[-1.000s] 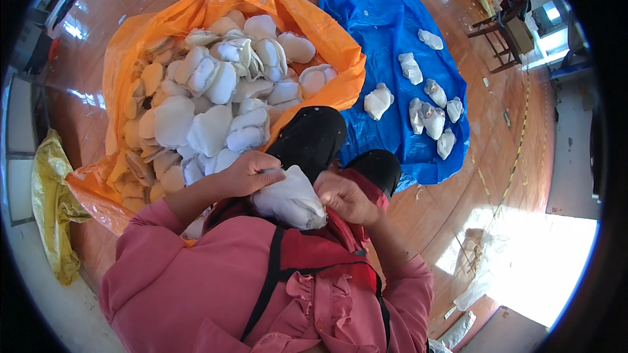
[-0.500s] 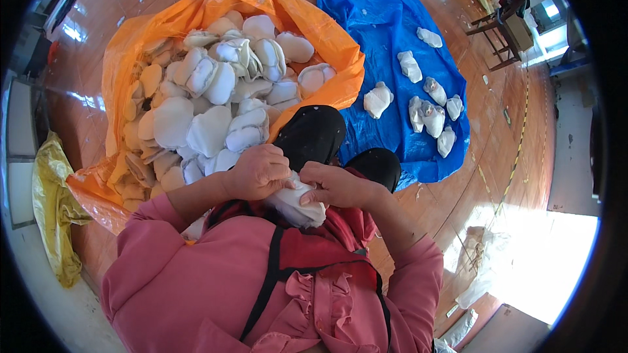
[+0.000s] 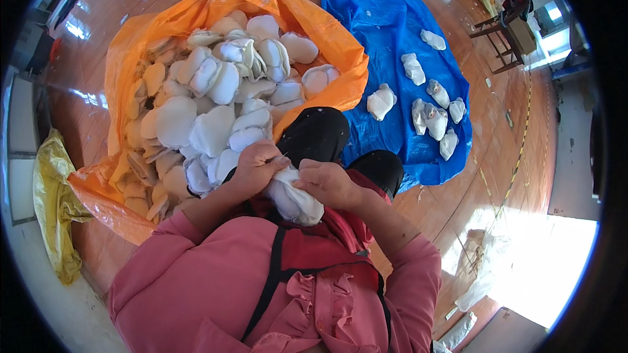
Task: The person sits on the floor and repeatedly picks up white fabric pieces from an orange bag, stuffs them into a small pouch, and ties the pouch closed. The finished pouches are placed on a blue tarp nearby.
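Observation:
My left hand (image 3: 257,167) pinches the upper end of a white cloth bundle (image 3: 296,203) over my lap. My right hand (image 3: 328,184) is closed on the bundle's other side, thumb and fingers pressed into the fabric. What the bundle holds inside is hidden. Ahead and to the left, an orange woven plastic sack (image 3: 340,46) lies spread wide under a heap of white and cream rounded pads (image 3: 176,121). Several similar white bundles (image 3: 437,121) rest on a blue plastic sheet (image 3: 373,13) ahead to the right.
My black-trousered knees (image 3: 315,132) stand between the lap and the sheets. A yellow plastic bag (image 3: 55,206) lies against the left wall. At the far right is a wooden chair (image 3: 502,36) with clothing on it. White scraps dot the tiled floor (image 3: 504,131).
My left hand has shifted slightly left and my right hand slightly right and down along the bundle. More of the bundle's white cloth shows between them. The view has shifted a little.

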Tool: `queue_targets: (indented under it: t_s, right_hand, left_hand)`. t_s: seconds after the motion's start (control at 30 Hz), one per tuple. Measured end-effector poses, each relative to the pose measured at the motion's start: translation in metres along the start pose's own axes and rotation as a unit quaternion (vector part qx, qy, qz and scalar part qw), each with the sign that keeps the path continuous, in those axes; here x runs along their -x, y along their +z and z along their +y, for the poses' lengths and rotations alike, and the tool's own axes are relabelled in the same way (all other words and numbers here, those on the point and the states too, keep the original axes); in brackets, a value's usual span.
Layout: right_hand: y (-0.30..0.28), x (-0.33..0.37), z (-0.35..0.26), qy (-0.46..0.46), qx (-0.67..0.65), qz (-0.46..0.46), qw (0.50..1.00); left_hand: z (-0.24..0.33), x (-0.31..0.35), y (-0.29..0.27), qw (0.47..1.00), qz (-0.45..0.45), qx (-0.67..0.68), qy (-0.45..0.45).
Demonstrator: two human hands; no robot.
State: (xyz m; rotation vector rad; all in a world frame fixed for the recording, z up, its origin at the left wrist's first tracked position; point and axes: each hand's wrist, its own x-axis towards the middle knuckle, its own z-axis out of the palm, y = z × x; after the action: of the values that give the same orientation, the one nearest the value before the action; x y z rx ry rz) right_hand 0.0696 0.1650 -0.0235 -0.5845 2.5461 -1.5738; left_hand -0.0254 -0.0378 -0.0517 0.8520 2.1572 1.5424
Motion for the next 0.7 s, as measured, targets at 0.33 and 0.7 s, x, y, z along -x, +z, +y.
queue_targets:
  t_s: [0.33, 0.7]
  right_hand:
    - [0.017, 0.023, -0.009, 0.016, -0.028, 0.022, 0.999]
    - [0.042, 0.034, -0.001, -0.001, -0.103, 0.147, 0.984]
  left_hand:
    - [0.000, 0.018, 0.000, 0.999, -0.014, -0.025, -0.036]
    - [0.014, 0.015, -0.021, 0.985, -0.068, -0.005, 0.160]
